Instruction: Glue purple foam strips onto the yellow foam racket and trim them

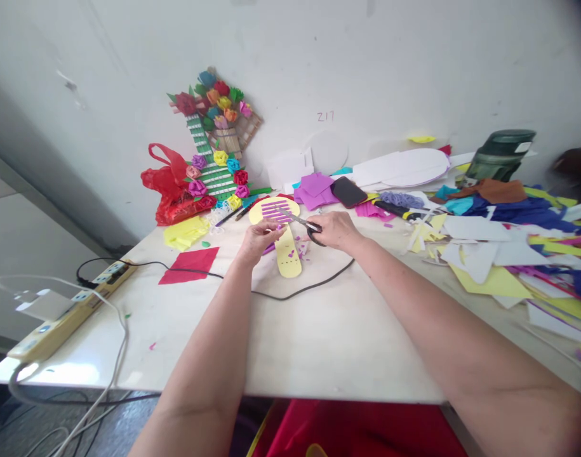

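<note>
My right hand [336,230] grips a pair of scissors [300,221] by the dark handles, the blades pointing left over the yellow paper. In my left hand [258,238], fingers pinched together, is a small purple paper piece [279,227] just below the blades. Under both lies a yellow paper cutout [289,261] with a rounded wide top and a narrower strip reaching toward me. Purple strips [271,207] cross its top in rows. Tiny purple scraps [291,255] are scattered over and beside the lower strip.
A black cable [290,298] crosses the table to a power strip [75,311] at left. A red paper square [189,265] lies left of my hand. Paper flower decorations [216,165] lean on the wall. Paper scraps [490,254] pile up at right near a dark green bottle [498,157].
</note>
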`<state>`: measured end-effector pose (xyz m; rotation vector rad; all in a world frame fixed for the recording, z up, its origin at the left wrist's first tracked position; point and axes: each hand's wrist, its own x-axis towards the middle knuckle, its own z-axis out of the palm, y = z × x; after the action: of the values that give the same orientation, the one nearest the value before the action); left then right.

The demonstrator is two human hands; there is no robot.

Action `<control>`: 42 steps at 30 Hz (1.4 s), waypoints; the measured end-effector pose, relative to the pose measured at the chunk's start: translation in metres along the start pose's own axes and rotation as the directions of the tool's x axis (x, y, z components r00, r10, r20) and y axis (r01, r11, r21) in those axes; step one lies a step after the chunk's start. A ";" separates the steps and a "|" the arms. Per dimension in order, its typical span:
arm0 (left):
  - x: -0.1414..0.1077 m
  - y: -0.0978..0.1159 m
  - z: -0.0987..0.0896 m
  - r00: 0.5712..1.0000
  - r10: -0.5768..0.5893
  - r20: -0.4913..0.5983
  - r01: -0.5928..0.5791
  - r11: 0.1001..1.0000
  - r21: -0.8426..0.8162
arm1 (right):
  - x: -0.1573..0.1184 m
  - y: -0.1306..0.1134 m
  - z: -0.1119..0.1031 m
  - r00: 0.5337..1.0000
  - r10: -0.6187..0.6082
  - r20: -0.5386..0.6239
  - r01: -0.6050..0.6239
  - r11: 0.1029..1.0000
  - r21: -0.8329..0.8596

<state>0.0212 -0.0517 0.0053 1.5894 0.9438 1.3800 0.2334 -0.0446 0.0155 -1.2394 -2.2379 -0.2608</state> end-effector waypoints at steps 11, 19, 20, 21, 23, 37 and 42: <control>0.000 -0.002 -0.001 0.996 -0.084 -0.043 0.074 0.979 -0.190 | 0.004 -0.004 -0.007 0.993 0.113 0.045 -0.120 0.978 0.171; 0.000 -0.001 0.001 0.988 -0.151 -0.040 0.124 0.910 -0.396 | 0.010 -0.002 0.007 0.979 0.169 0.115 -0.198 0.640 0.742; 0.000 0.000 0.002 0.986 -0.161 -0.035 0.134 0.908 -0.398 | 0.011 -0.004 0.009 0.975 0.173 0.141 -0.213 0.528 0.822; -0.001 0.001 0.004 0.985 -0.170 -0.028 0.145 0.906 -0.397 | 0.012 -0.007 0.009 0.969 0.183 0.168 -0.232 0.425 0.875; -0.001 0.002 0.006 0.983 -0.183 -0.007 0.166 0.904 -0.395 | 0.013 -0.015 0.008 0.952 0.218 0.214 -0.271 0.281 0.921; -0.002 0.005 0.011 0.969 -0.185 0.166 0.212 0.964 -0.161 | 0.011 -0.027 0.002 0.941 0.266 0.210 -0.264 0.186 0.947; -0.004 0.011 0.010 0.961 -0.171 0.219 0.178 0.984 -0.016 | 0.010 -0.026 0.002 0.962 0.165 0.218 -0.251 0.218 0.943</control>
<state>0.0312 -0.0612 0.0134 1.5540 0.8991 1.0725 0.2071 -0.0512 0.0223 -0.7395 -1.6037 1.1881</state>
